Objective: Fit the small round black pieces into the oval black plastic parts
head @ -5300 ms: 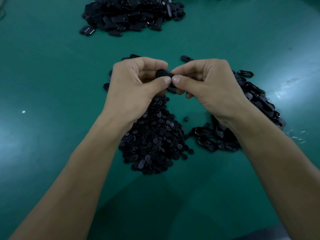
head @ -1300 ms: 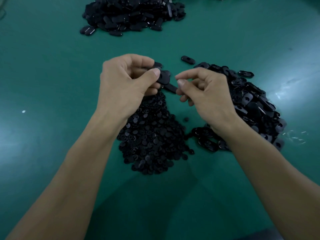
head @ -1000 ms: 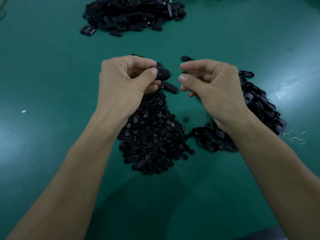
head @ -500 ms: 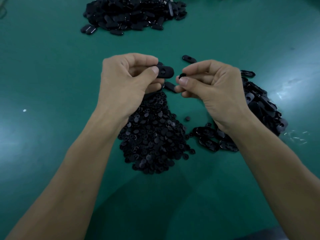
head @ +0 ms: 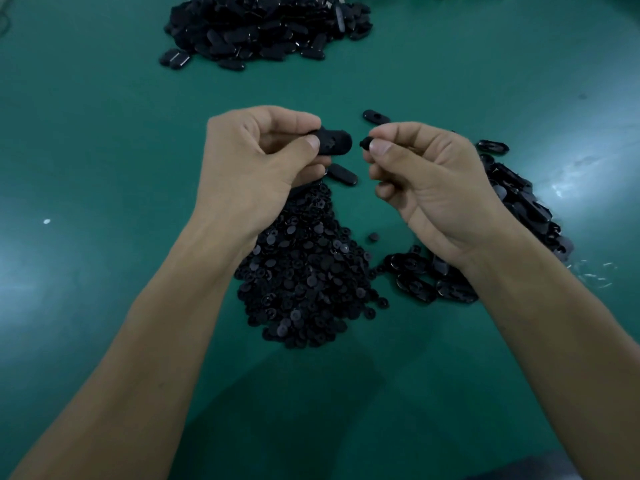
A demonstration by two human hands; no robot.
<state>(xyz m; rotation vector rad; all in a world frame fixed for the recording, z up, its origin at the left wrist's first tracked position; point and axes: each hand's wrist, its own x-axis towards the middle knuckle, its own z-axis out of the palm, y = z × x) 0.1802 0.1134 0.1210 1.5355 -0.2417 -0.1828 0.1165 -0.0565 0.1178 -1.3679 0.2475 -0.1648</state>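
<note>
Two bare hands are up over the green table (head: 104, 140) in the one head view, and each holds a small black thing. The left hand (head: 256, 168) pinches an oval part (head: 335, 143) between thumb and first finger, with the other fingers curled in behind it. Most of the oval part sticks out sideways toward the other hand, and I think that is so its hole is free to take a piece. The right hand (head: 433, 188) pinches one round piece (head: 364, 142) at the very tips of thumb and finger, so the piece pokes out and can go in first. The round piece is just beside the end of the oval part, but they are not touching, so the fitting is not done yet. I cannot tell which way the little piece is turned, it is too small and dark. No box, tray or bowl shows; everything lies in heaps right on the table. The heap of round pieces (head: 304, 271) is under the hands, close to grab from. The heap of oval parts (head: 519, 209) is by the right wrist. A far heap (head: 266, 26) of oval shapes sits well apart at the top, maybe the finished ones. One loose oval part (head: 375, 116) lies just beyond the right hand
</note>
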